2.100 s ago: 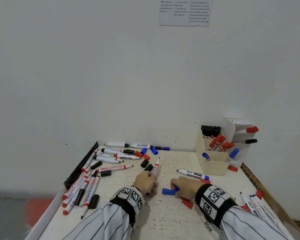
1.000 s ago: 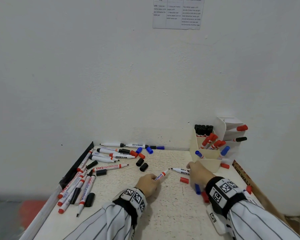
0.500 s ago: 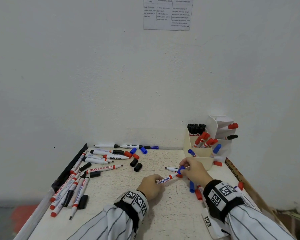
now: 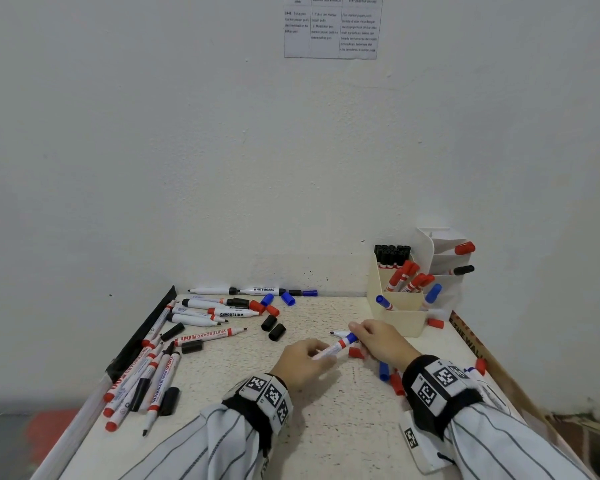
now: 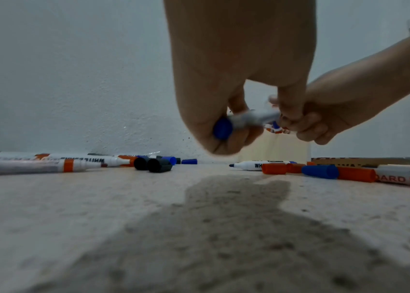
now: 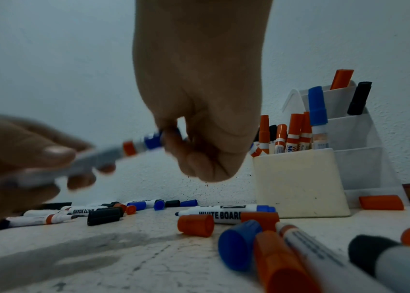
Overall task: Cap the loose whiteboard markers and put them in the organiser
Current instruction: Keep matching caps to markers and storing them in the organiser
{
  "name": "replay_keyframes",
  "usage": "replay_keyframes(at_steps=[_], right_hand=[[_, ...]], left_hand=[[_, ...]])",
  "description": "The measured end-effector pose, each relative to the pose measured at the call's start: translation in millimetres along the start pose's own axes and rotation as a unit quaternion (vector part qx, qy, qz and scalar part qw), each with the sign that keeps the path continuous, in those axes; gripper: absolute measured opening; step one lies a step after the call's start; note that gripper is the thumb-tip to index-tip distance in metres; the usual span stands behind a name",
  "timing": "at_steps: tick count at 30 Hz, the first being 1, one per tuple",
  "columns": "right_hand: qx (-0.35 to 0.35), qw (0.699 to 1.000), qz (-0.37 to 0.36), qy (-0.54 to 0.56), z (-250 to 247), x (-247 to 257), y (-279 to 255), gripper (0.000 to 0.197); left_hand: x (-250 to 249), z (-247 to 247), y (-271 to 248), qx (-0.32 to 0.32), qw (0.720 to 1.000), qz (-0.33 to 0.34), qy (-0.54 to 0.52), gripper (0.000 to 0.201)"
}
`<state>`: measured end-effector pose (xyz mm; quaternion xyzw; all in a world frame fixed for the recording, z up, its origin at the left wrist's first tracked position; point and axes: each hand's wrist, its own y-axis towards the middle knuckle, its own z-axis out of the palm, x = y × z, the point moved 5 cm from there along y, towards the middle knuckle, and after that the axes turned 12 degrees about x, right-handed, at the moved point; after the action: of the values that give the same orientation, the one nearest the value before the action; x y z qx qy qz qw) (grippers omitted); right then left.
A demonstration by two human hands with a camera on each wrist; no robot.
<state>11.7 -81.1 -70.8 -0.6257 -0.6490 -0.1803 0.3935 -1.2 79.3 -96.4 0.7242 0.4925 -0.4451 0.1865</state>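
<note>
My left hand (image 4: 321,355) grips the barrel of a white marker (image 4: 329,349) with a red band, held just above the table. My right hand (image 4: 355,332) pinches a blue cap (image 4: 351,337) that sits over the marker's tip. In the right wrist view the blue cap (image 6: 152,141) meets the red band, with the right hand (image 6: 174,138) around it. The left wrist view shows the marker's blue rear end (image 5: 222,128) inside my left hand (image 5: 239,123). A cream organiser (image 4: 400,315) with capped markers stands at the back right.
A white tiered holder (image 4: 440,258) stands behind the cream one. Several uncapped markers (image 4: 208,336) lie at the left, with loose black caps (image 4: 272,327) beside them. An uncapped blue marker (image 6: 224,213) and red and blue caps (image 6: 195,225) lie under my right hand. The wall is close behind.
My right hand carried a blue cap from the table up to the marker tip. My left hand tilted the marker toward the right to meet it.
</note>
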Motion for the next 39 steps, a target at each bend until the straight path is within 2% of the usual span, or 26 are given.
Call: replay_keyframes(at_steps=[2,5,8,10,14,18,21,25,32,35,39], right_hand=[[-0.019,1.0,0.012,-0.003,-1,0,0,0.046],[-0.036,0.999,0.033,0.016,-4,-2,-1,0.049],[-0.029,0.998,0.048,0.015,-6,-2,-4,0.047],[-0.026,0.998,0.049,0.016,-8,-2,-5,0.045],[-0.023,0.999,0.024,0.013,-13,0,-10,0.038],[-0.029,0.998,-0.028,0.051,-16,3,-13,0.035],[-0.03,0.994,-0.043,0.097,-17,1,-14,0.034],[-0.013,0.986,-0.077,0.145,-19,-1,-14,0.037],[0.027,0.985,-0.116,0.123,-27,-2,-21,0.035],[0.021,0.982,-0.147,0.118,-37,2,-22,0.033],[-0.028,0.984,-0.171,0.03,-63,8,-20,0.025]], left_hand=[[-7,-2,-2,-0.033,0.999,0.04,0.002,0.023],[-19,-4,-4,-0.078,0.993,0.06,0.059,0.024],[-28,-3,-4,-0.077,0.98,0.048,0.176,0.032],[-33,0,-2,-0.054,0.977,0.055,0.198,0.029],[-39,6,2,0.0,0.994,0.063,0.093,0.023],[-39,9,4,0.046,0.998,0.028,-0.034,0.021],[-37,12,2,0.091,0.984,-0.001,-0.153,0.023],[-38,20,-1,0.138,0.955,-0.036,-0.262,0.027],[-41,25,5,0.181,0.931,-0.058,-0.311,0.031],[-46,28,12,0.165,0.941,-0.022,-0.296,0.028],[-49,30,26,0.107,0.96,0.02,-0.26,0.032]])
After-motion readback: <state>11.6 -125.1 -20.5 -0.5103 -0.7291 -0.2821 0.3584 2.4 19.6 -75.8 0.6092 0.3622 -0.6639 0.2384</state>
